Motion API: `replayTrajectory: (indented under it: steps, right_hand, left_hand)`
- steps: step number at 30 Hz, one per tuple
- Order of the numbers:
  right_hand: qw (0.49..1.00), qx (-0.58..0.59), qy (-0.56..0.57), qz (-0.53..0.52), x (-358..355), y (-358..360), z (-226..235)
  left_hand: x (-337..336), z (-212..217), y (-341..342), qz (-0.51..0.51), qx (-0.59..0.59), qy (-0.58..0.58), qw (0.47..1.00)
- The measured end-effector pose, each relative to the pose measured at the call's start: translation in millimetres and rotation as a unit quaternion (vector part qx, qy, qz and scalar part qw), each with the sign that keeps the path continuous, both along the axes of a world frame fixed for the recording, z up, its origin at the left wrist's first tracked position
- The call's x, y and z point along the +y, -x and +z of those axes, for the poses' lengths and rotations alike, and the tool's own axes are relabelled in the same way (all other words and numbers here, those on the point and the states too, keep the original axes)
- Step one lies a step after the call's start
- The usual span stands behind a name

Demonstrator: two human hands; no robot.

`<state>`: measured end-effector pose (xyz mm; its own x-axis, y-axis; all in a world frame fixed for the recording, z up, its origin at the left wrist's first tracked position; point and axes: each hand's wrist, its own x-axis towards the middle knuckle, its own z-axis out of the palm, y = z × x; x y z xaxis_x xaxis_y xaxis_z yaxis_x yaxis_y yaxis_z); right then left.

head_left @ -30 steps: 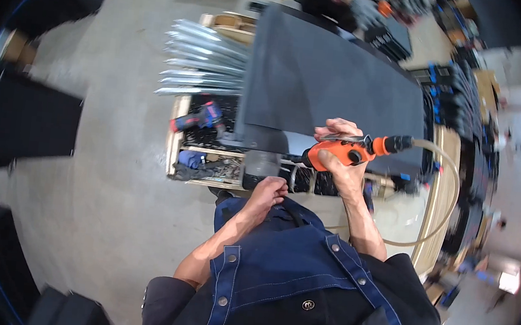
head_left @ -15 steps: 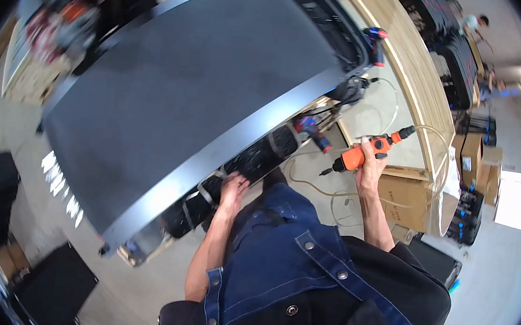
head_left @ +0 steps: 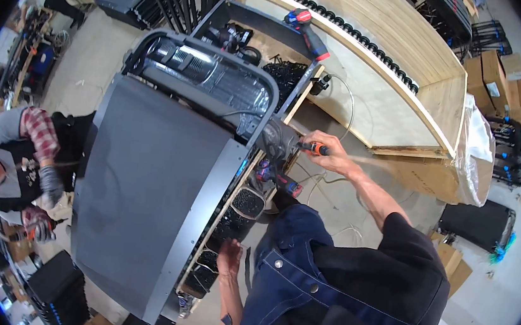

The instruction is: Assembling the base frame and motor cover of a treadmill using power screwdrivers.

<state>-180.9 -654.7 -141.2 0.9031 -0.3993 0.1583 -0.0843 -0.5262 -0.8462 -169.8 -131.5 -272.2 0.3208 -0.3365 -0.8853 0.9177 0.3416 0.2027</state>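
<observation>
My right hand (head_left: 328, 152) is closed around an orange power screwdriver (head_left: 319, 148), beside the near corner of the black frame; the hand hides most of the tool. My left hand (head_left: 229, 257) is beside a row of small bins (head_left: 248, 203) with black screws, its fingers curled in; whatever they hold is too small to make out. Left of the bins lies a large treadmill-like deck (head_left: 145, 176) with a dark grey surface and a silver side rail (head_left: 199, 210). A rounded black frame (head_left: 271, 94) surrounds a clear plastic cover at its far end.
A red-and-blue cordless driver (head_left: 281, 180) hangs by the bins; another driver (head_left: 309, 35) lies on a tray of black parts (head_left: 268, 27). A wooden crate (head_left: 403, 70) stands at the far right, hoses (head_left: 349, 111) hang below it. Across the deck a gloved co-worker (head_left: 32, 157) holds an orange tool.
My view has turned, bringing the deck's far end into sight. My right hand has carried the screwdriver toward the frame corner. My left hand has drawn back from the bins, fingers curled.
</observation>
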Motion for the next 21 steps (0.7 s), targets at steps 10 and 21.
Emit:
replayTrajectory:
  steps: [10,21]
  right_hand:
    - [0.98,0.07,-0.105,-0.153,-55.2,6.6,-90.8]
    - [0.967,0.249,0.015,-0.049,-73.3,-48.7,-165.7]
  left_hand:
    - [-42.1,19.4,57.0,0.059,0.017,-0.085,0.994]
    - [-32.6,-7.2,169.0,0.113,-0.016,-0.042,0.993]
